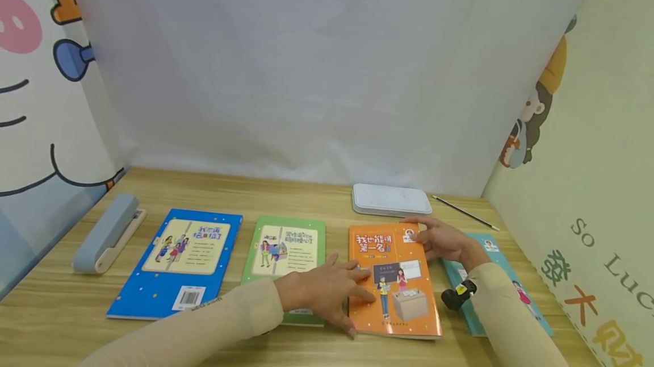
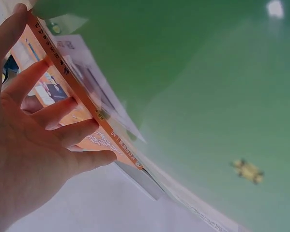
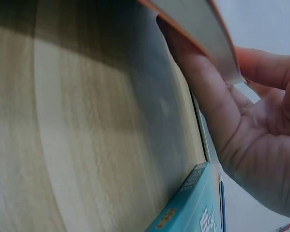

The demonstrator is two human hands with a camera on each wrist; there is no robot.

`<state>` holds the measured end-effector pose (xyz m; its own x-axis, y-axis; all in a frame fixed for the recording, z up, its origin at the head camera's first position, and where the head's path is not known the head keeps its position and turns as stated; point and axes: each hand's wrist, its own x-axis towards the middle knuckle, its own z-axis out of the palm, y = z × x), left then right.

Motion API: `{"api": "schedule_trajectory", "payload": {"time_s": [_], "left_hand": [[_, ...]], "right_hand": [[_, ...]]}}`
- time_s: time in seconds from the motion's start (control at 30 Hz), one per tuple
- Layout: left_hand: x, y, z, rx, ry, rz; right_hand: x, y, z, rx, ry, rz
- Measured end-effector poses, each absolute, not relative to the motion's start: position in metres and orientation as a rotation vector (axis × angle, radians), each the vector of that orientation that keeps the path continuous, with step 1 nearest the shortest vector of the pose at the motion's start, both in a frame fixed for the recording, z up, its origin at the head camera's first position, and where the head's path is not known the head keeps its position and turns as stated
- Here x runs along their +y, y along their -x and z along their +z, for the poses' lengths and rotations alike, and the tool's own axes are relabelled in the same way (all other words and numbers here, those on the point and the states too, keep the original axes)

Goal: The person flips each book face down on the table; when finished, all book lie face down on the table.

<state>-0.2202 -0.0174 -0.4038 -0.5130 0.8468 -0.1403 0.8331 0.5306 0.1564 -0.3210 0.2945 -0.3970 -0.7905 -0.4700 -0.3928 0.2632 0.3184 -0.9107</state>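
An orange book lies front cover up on the table, right of centre. My right hand pinches its upper right corner; the right wrist view has the page edge between thumb and fingers, lifted off the wood. Spread fingers of my left hand touch the book's left side, and in the left wrist view they lie along its orange spine. Under that hand is part of a green book. A teal book sits beneath my right forearm, partly hidden by it.
At the left are a blue book and a blue-grey stapler. Behind the orange book stands a pale pencil case, with a dark pencil beside it. A white cloth wall bounds the wooden table at the back.
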Motion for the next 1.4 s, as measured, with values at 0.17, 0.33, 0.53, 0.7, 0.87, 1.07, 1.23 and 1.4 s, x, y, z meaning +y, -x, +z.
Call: {"api": "schedule_trajectory", "payload": {"time_s": [0.17,0.33,0.53,0.7,0.87,1.07,1.23,1.4], "left_hand": [[-0.017,0.221,-0.404,2.570,-1.435,0.100],[-0.018,0.221,-0.404,2.583,-1.454,0.099],[-0.019,0.221,-0.402,2.619,-1.452,0.125],[-0.018,0.223,-0.399,2.679,-1.475,0.104],[-0.015,0.223,-0.398,2.763,-1.518,0.087],[-0.007,0.222,-0.394,2.894,-1.542,0.132],[0.002,0.222,-0.389,2.931,-1.565,0.271],[0.015,0.218,-0.384,2.942,-1.605,0.414]], "right_hand": [[0.294,0.320,-0.393,1.958,0.157,-1.585],[0.294,0.320,-0.390,1.961,0.168,-1.620],[0.295,0.320,-0.382,1.986,0.231,-1.639],[0.293,0.320,-0.374,1.976,0.229,-1.687],[0.291,0.319,-0.366,2.032,0.229,-1.688],[0.289,0.317,-0.351,2.064,0.234,-1.704],[0.289,0.315,-0.340,2.058,0.218,-1.756],[0.286,0.311,-0.331,2.034,0.181,-1.798]]}}
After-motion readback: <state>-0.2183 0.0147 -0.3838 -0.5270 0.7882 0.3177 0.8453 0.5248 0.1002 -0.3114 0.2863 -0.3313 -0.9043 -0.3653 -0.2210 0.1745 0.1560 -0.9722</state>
